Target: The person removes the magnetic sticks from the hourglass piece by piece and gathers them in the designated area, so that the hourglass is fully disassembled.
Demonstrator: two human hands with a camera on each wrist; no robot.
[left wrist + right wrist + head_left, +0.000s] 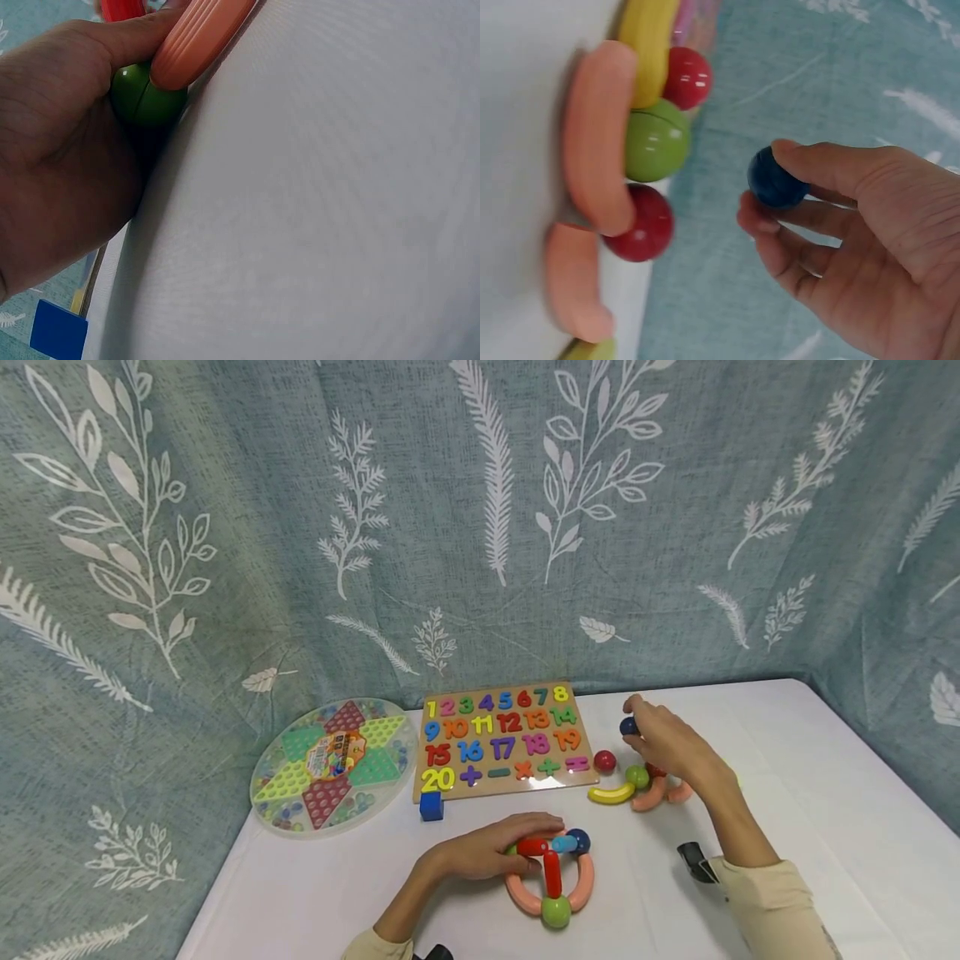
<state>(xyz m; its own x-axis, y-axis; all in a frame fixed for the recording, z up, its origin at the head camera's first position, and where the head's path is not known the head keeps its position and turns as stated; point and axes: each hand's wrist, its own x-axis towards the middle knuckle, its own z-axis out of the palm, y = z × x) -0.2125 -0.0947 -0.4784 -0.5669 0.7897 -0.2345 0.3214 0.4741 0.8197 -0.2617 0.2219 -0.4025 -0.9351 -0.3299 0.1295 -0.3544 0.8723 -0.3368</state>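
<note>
My right hand (pixel 671 742) pinches a dark blue ball (pixel 775 178) between thumb and fingertips, held up off the table. Below it lie peach curved pieces (pixel 598 139), a green ball (pixel 658 141), a red ball (pixel 641 225) and a yellow curved piece (pixel 611 795). My left hand (pixel 498 846) holds an assembled ball-and-stick toy at its left side. Peach curved rods (pixel 583 883) form its ring, with red sticks (pixel 552 874), a light blue stick (pixel 563 843), a dark blue ball (pixel 578 841) and a green ball (pixel 556 912). In the left wrist view, the thumb lies beside another green ball (pixel 146 97).
Behind the hands lies a wooden number board (pixel 495 739), with a loose red ball (pixel 604 762) at its right corner. A blue cube (pixel 431 806) sits by its left corner. A round star-patterned marble game board (pixel 333 768) is at the left. A curtain (pixel 480 610) hangs behind.
</note>
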